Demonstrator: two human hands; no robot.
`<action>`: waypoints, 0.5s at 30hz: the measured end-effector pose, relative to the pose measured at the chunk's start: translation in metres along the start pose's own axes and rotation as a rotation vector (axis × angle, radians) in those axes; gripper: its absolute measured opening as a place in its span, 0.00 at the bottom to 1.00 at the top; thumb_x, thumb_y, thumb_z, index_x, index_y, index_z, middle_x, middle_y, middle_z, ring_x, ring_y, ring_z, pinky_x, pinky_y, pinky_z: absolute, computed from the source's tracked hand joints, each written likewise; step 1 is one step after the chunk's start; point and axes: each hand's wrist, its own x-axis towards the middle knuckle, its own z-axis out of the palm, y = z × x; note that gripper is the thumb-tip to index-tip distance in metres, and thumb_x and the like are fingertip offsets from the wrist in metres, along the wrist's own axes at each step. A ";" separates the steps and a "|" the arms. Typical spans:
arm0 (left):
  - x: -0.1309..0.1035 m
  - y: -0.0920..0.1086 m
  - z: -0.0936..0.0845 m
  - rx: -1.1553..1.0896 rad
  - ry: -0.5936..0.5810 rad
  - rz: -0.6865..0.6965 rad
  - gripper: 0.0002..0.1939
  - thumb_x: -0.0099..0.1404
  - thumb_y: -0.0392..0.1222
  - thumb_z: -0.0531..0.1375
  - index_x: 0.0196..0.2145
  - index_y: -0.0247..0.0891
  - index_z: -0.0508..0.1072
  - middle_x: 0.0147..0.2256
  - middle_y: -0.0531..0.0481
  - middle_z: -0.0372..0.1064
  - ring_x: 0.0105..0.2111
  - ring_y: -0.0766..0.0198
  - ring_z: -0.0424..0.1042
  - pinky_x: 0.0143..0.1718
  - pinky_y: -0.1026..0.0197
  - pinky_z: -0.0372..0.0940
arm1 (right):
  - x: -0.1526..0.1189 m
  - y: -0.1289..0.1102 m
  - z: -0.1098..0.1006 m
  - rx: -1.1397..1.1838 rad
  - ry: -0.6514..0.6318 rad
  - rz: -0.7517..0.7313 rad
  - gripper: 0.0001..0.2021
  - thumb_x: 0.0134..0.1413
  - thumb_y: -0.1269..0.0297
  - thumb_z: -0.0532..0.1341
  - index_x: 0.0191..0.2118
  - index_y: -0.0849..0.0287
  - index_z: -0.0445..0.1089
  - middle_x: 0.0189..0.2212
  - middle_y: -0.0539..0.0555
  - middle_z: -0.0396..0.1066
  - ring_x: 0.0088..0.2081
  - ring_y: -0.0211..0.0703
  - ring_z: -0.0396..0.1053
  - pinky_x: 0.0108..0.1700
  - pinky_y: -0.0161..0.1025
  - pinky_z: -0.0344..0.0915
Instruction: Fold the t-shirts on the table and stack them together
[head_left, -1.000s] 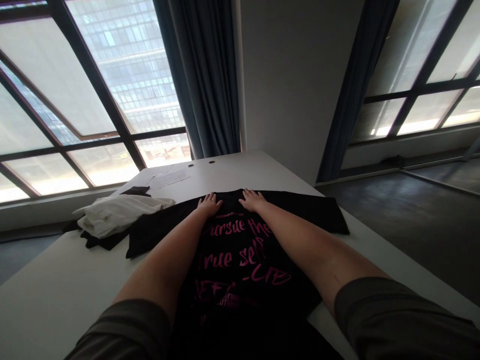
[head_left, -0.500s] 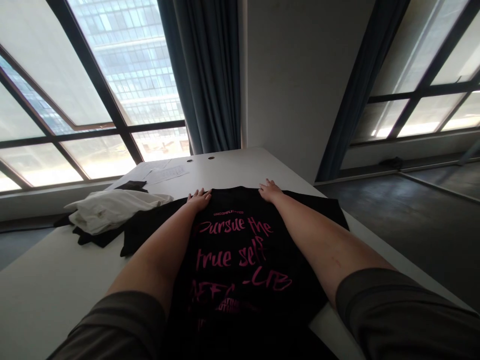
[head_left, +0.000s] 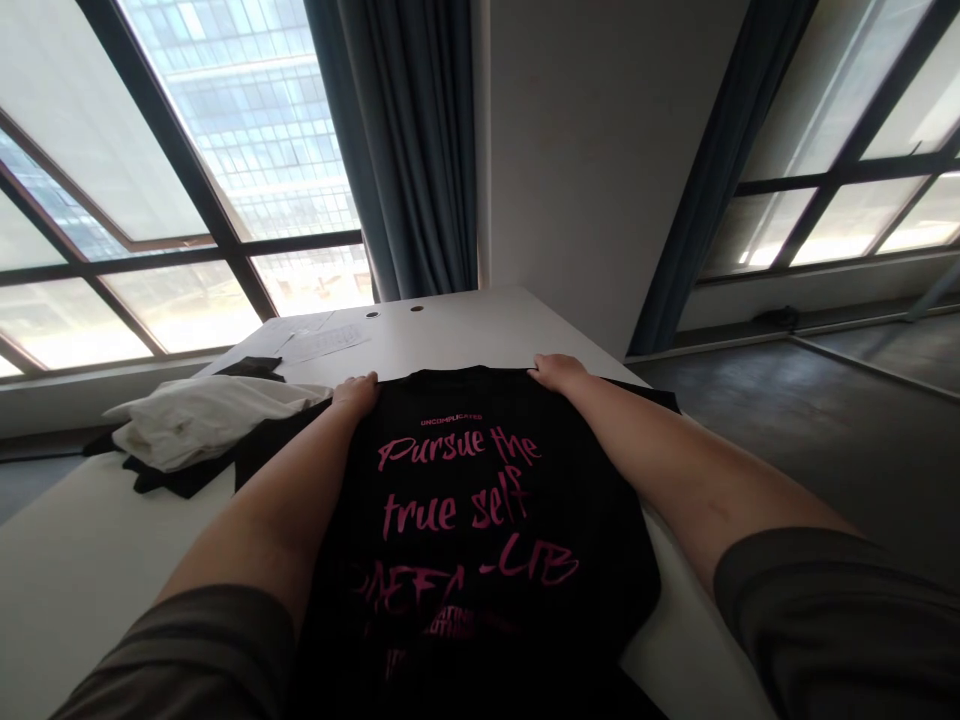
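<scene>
Left hand (head_left: 356,391), fingers hidden behind black shirt (head_left: 480,520)

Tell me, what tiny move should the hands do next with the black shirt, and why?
Probably pull the two shoulder corners back toward the body. The left hand and right hand each sit at a far corner of the black T-shirt, one on each side. The shirt lies flat on the white table with its pink words facing up.

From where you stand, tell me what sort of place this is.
Probably an upper-floor office or workroom: a long white table with cable holes, tall windows facing a glass tower, and grey curtains. A black T-shirt lies spread on the table.
</scene>
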 end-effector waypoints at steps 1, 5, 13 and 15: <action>0.002 0.004 0.001 0.005 0.011 -0.020 0.21 0.78 0.51 0.48 0.59 0.42 0.71 0.60 0.35 0.73 0.60 0.43 0.70 0.56 0.45 0.66 | 0.004 -0.002 0.001 -0.005 0.006 0.005 0.23 0.72 0.49 0.54 0.59 0.59 0.73 0.58 0.68 0.75 0.57 0.61 0.73 0.54 0.51 0.68; 0.009 0.014 0.001 0.014 0.071 -0.099 0.22 0.77 0.48 0.47 0.60 0.40 0.70 0.59 0.31 0.73 0.60 0.40 0.69 0.57 0.40 0.62 | 0.020 -0.009 0.003 -0.009 0.033 0.042 0.25 0.73 0.49 0.52 0.60 0.60 0.73 0.58 0.69 0.75 0.58 0.61 0.72 0.55 0.51 0.67; 0.015 0.059 -0.004 -0.015 0.114 -0.010 0.23 0.77 0.51 0.47 0.60 0.42 0.72 0.61 0.34 0.70 0.61 0.41 0.67 0.61 0.40 0.58 | 0.021 -0.058 -0.005 -0.039 0.207 -0.040 0.22 0.72 0.62 0.50 0.62 0.64 0.71 0.66 0.73 0.64 0.66 0.67 0.59 0.63 0.62 0.58; 0.012 0.080 0.001 -0.038 0.079 0.030 0.27 0.77 0.57 0.47 0.62 0.40 0.71 0.62 0.33 0.69 0.60 0.41 0.68 0.61 0.41 0.60 | 0.012 -0.084 -0.001 -0.012 0.172 -0.128 0.23 0.73 0.59 0.49 0.61 0.62 0.72 0.65 0.71 0.65 0.64 0.64 0.61 0.65 0.58 0.58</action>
